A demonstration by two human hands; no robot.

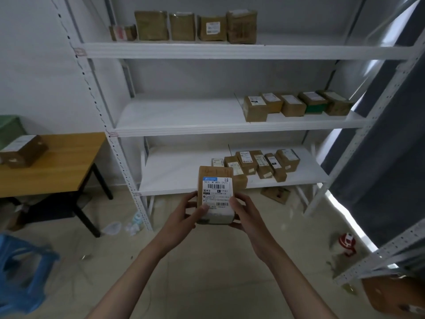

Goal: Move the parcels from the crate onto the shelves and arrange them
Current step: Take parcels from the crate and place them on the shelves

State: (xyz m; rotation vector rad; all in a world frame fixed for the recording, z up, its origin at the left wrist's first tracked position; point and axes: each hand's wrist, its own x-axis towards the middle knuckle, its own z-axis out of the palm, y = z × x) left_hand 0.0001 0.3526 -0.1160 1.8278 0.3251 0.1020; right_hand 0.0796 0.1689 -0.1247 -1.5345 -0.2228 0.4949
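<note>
I hold a small brown parcel (215,180) with a white barcode label upright in front of me. My left hand (187,210) grips its lower left edge and my right hand (243,212) grips its lower right edge. Behind it stands a white shelf unit (174,51). Its top shelf carries a row of parcels (195,26). The middle shelf (179,116) has several parcels (296,104) at its right end. The bottom shelf (170,173) has several parcels (257,164) right of centre. No crate is clearly in view.
A wooden table (57,162) at the left bears one parcel (23,150) and a green bin (9,130). A blue stool (20,272) stands at lower left. A flat parcel (274,194) lies under the shelves. A red-white object (347,244) sits on the floor. Second rack (391,256) and box (395,295) at right.
</note>
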